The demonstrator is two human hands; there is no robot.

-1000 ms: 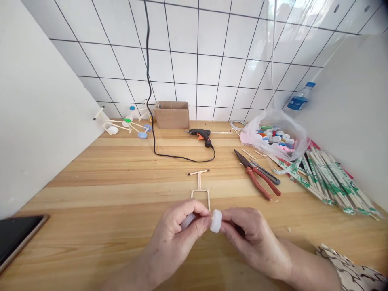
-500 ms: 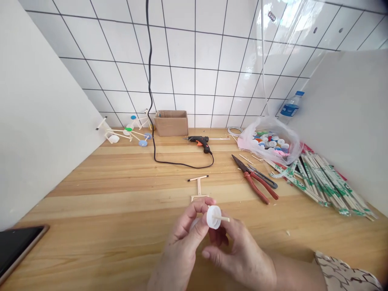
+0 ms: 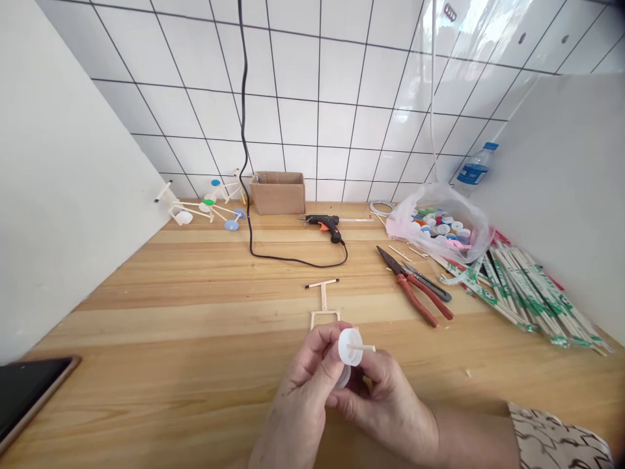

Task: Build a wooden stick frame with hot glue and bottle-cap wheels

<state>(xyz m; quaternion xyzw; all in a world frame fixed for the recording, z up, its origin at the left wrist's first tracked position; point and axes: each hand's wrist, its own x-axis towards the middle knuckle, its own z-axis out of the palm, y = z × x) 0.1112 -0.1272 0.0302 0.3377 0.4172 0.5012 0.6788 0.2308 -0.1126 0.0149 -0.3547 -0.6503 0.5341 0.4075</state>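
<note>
1. Your right thumb has come up toward the lower cap (image 3: 344, 376) since the last frame, and that cap now shows more between your hands.
2. Your left hand (image 3: 305, 391) pinches the white cap (image 3: 347, 348) between thumb and fingers, its hollow side turned toward 3 o'clock, with a short stick (image 3: 365, 348) poking out of it.
3. Your right hand (image 3: 390, 404) is drawn in narrow by the lower cap, thumb at its underside; you can't tell from here whether it grips it, as the fingertips are partly hidden.
4. Just short of 12 o'clock, the stick frame (image 3: 323, 298) lies flat on the wooden table (image 3: 185, 339), its near end behind your left hand.
5. Farther out at 12 lies the glue gun (image 3: 325, 221), with the cardboard box (image 3: 278, 195) at 11.
6. Between 1 and 2 you have the red-handled pliers (image 3: 415, 293), with the bag of caps (image 3: 410, 215) beyond; wrapped sticks (image 3: 532, 293) lie at 2.
</note>
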